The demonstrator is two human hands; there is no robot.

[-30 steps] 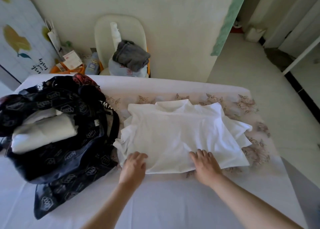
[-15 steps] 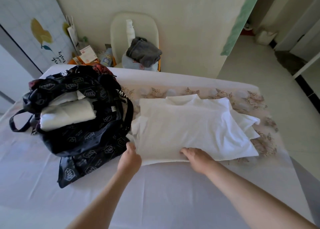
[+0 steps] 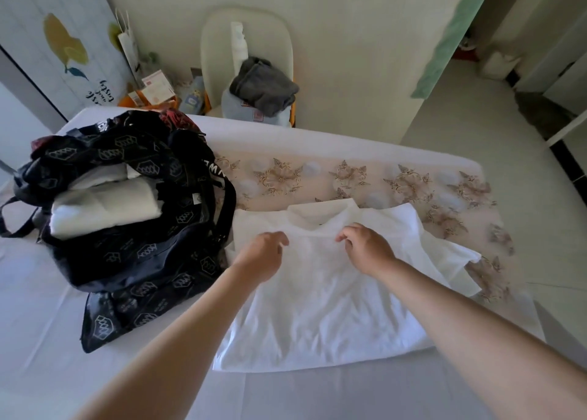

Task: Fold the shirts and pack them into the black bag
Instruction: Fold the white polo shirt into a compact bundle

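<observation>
- Two-handed, hovers over the white shirt (image 3: 317,311) just below its collar; curls left hand (image 3: 263,256) and right hand (image 3: 365,249) loosely; cannot tell whether pinching cloth.
- Has the shirt spread flat on the bed (image 3: 317,394).
- Has the black bag (image 3: 143,261) open just left of it, folded white shirts (image 3: 104,206) inside.
- Faces a chair (image 3: 222,38) beyond, grey garment (image 3: 263,84) on it.

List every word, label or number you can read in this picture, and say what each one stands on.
Nothing reads in full.
Cursive script on the painted panel: tilted, too blurred.
White capitals on the strap of the black bag: partly hidden, perhaps "MW".
Hexagon logos on the bag: lettering too small.
Carton beyond the bag: print too small.
</observation>
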